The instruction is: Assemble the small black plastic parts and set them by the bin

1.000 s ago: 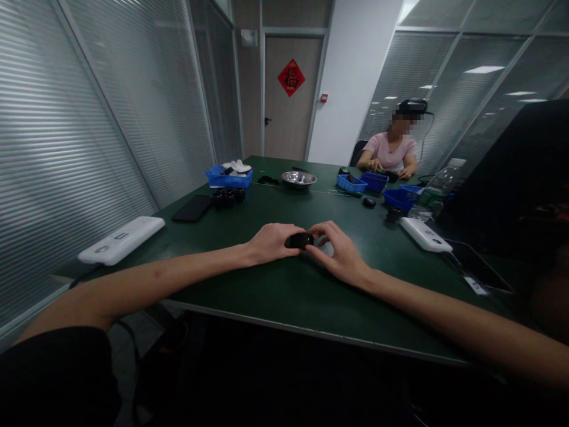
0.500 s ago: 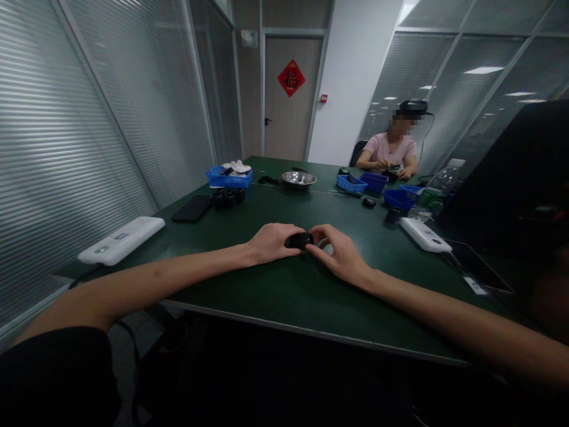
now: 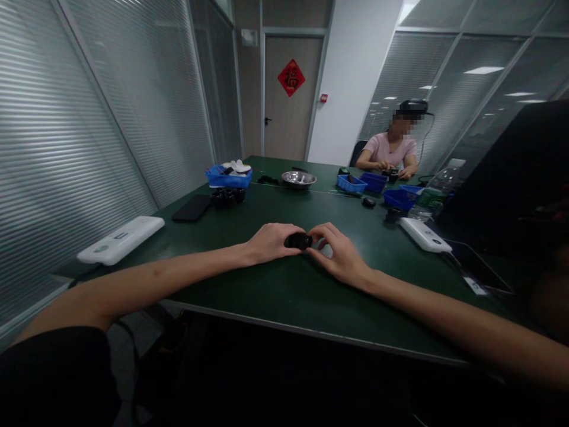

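Note:
A small black part (image 3: 298, 241) lies between both my hands at the middle of the green table (image 3: 275, 284). My left hand (image 3: 269, 241) is curled around its left end, fingers closed on it. My right hand (image 3: 336, 252) pinches its right end with thumb and fingertips. Something small and pale shows under my right fingers; I cannot make it out.
A white device (image 3: 120, 239) and a black phone (image 3: 192, 208) lie at the left, another white device (image 3: 424, 233) at the right. Blue trays (image 3: 228, 176), a steel bowl (image 3: 299, 178), black parts (image 3: 227, 196) and a water bottle (image 3: 435, 188) stand farther back. A person in pink (image 3: 391, 151) works at the far end.
My hands stay on the black part; the right fingers shift slightly on its end. The person at the far end moves their hands a little.

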Action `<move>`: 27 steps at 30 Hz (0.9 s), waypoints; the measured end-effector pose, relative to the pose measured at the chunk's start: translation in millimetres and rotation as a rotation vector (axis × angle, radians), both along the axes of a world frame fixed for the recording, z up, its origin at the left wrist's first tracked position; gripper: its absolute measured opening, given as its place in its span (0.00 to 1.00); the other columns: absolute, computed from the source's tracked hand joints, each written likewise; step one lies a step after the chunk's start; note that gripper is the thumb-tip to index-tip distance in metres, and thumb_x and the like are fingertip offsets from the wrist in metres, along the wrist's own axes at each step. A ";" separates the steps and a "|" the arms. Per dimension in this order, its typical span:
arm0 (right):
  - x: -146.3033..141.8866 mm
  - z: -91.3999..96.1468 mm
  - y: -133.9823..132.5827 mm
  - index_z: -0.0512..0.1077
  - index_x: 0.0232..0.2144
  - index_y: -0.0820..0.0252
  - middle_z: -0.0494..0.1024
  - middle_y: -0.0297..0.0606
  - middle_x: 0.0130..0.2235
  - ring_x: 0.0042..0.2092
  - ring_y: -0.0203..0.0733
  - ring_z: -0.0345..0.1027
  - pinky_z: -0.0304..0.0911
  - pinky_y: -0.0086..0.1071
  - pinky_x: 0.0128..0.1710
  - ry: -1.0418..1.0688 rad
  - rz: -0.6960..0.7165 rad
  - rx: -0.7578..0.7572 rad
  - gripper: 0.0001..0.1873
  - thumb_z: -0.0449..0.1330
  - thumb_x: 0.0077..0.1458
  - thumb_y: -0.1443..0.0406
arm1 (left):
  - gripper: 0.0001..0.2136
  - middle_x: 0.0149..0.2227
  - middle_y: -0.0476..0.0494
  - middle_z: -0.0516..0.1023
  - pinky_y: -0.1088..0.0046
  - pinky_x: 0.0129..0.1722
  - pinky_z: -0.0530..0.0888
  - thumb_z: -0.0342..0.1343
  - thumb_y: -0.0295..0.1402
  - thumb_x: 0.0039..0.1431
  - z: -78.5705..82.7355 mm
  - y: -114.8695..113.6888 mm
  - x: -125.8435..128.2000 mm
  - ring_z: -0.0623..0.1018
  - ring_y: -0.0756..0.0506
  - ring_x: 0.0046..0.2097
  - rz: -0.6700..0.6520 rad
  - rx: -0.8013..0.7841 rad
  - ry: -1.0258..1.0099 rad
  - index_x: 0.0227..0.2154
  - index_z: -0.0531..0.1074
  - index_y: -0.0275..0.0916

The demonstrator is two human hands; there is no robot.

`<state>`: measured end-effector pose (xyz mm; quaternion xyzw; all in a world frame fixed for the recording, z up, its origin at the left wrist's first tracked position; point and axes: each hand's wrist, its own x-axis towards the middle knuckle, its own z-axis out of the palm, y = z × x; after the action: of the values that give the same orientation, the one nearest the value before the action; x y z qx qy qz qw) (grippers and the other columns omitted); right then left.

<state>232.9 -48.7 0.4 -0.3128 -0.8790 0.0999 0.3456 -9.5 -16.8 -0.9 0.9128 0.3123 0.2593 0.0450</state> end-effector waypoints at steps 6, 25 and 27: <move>-0.9 1.7 -0.6 0.69 0.50 0.55 0.73 0.43 0.47 0.45 0.48 0.71 0.73 0.44 0.43 0.043 -0.012 0.023 0.13 0.62 0.65 0.61 | 0.21 0.50 0.41 0.82 0.66 0.46 0.75 0.65 0.41 0.62 0.1 -0.5 0.0 0.81 0.40 0.49 -0.008 -0.003 -0.015 0.55 0.73 0.38; 4.5 -3.7 12.2 0.70 0.49 0.55 0.78 0.41 0.47 0.44 0.47 0.76 0.76 0.46 0.44 0.183 -0.010 -0.271 0.16 0.65 0.62 0.57 | 0.21 0.47 0.43 0.82 0.67 0.43 0.75 0.64 0.45 0.62 5.2 -5.4 -0.4 0.81 0.42 0.45 0.009 -0.034 -0.077 0.54 0.73 0.40; 4.5 -4.1 12.7 0.70 0.50 0.55 0.77 0.42 0.50 0.46 0.47 0.76 0.77 0.45 0.45 0.216 0.018 -0.275 0.19 0.67 0.59 0.57 | 0.21 0.47 0.42 0.82 0.67 0.43 0.75 0.64 0.44 0.63 5.2 -5.1 -0.5 0.81 0.42 0.45 0.004 -0.036 -0.081 0.54 0.73 0.39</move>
<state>237.4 -36.0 -3.7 -0.3369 -0.8175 0.2555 0.3911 -10.0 -21.9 4.3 0.8998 0.3168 0.2907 0.0737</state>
